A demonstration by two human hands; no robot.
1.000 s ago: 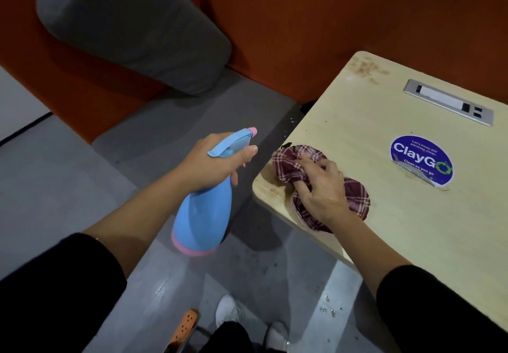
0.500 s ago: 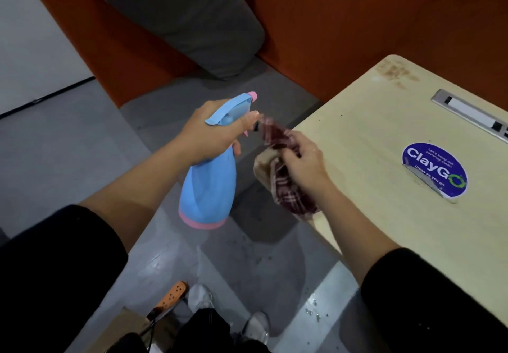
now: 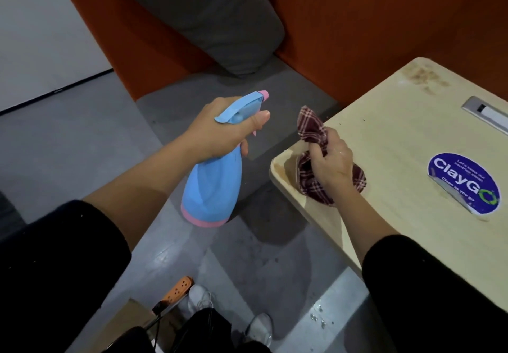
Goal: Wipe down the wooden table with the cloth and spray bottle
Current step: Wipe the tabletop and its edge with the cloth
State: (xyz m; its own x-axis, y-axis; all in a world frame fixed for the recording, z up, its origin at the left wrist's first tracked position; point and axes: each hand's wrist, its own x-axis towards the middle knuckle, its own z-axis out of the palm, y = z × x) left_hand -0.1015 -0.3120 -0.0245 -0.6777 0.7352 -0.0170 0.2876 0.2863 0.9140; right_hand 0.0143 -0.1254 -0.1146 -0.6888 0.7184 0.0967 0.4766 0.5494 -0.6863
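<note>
My left hand [image 3: 220, 130] grips the neck of a blue spray bottle [image 3: 213, 185] with a pink base and pink nozzle, held in the air left of the table, nozzle pointing right. My right hand [image 3: 331, 164] grips a bunched dark red plaid cloth [image 3: 312, 127] over the near left corner of the pale wooden table [image 3: 398, 144]. One end of the cloth sticks up above my fist; the rest bunches under my hand at the table top. A brownish smear [image 3: 288, 170] lies on the wood beside the cloth.
A round blue "ClayGo" sticker [image 3: 463, 182] is on the table, a metal power-socket plate [image 3: 486, 113] at its far right, and brown stains [image 3: 423, 78] near the far corner. Behind are an orange booth wall [image 3: 357, 23], a grey cushion [image 3: 209, 20] and grey bench seat [image 3: 220, 89]. My white shoes [image 3: 258, 328] stand on the grey floor.
My right hand lifted the cloth off the table, gathered it into a bunch beside the nozzle, then brought it back over the table corner. The bottle stays held in the air.
</note>
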